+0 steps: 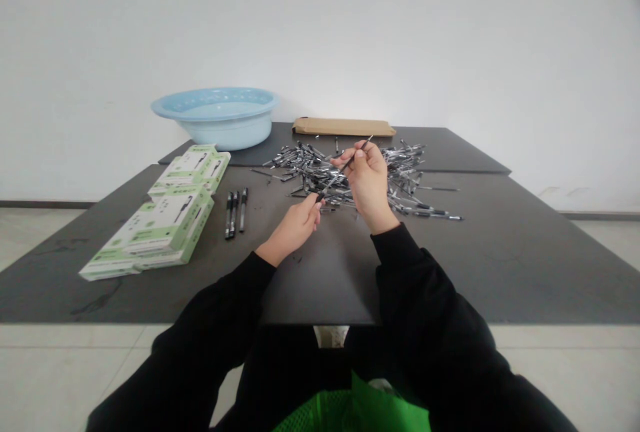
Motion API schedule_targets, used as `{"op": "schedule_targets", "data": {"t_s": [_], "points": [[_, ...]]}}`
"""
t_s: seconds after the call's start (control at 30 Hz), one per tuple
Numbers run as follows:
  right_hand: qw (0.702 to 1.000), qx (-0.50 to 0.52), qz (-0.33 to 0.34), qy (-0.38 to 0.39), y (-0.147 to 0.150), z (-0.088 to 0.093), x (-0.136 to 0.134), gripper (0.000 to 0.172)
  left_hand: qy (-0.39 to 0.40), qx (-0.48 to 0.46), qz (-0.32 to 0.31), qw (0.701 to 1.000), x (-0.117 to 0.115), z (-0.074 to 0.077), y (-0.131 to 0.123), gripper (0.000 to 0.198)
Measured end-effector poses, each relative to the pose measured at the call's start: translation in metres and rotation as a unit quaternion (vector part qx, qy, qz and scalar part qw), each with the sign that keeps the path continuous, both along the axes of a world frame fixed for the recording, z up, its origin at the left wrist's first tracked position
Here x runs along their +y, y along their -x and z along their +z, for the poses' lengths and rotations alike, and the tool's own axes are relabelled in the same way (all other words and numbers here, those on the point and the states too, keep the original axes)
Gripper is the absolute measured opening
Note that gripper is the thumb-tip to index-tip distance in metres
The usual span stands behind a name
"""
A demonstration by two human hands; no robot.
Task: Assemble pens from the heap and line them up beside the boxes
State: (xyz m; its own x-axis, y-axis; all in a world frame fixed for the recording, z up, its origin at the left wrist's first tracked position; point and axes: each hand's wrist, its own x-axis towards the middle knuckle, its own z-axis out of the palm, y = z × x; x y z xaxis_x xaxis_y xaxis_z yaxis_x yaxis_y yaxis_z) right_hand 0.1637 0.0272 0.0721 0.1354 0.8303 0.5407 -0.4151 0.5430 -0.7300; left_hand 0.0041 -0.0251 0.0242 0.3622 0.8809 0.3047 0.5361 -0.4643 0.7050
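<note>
Between my two hands runs a slim pen (331, 184), slanting up to the right, dark at both ends and clear in the middle. My left hand (299, 224) pinches its lower end. Higher up, my right hand (369, 182) has its fingers closed around the dark upper part, and a thin tip pokes out above. Whether this is one piece or two parts fitted together, I cannot tell. Behind the hands spreads a loose pile of pen parts (307, 164), clear and black. Several lie apart on the right, such as a black-gripped pen (440, 213).
Three capped black pens (243, 209) lie side by side left of my hands. Farther left are stacked green-and-white boxes (163, 219). A light blue basin (227, 131) and a flat brown cardboard package (345, 127) stand at the back of the dark table (505, 265), near the wall.
</note>
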Motion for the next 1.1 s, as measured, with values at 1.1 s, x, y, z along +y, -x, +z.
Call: {"op": "schedule_targets", "data": {"t_s": [1.1], "points": [[0.871, -0.474, -0.080, 0.105, -0.066, -0.016, -0.011, 0.022, 0.047, -0.056, -0.013, 0.997, -0.005, 0.007, -0.003, 0.026]]}}
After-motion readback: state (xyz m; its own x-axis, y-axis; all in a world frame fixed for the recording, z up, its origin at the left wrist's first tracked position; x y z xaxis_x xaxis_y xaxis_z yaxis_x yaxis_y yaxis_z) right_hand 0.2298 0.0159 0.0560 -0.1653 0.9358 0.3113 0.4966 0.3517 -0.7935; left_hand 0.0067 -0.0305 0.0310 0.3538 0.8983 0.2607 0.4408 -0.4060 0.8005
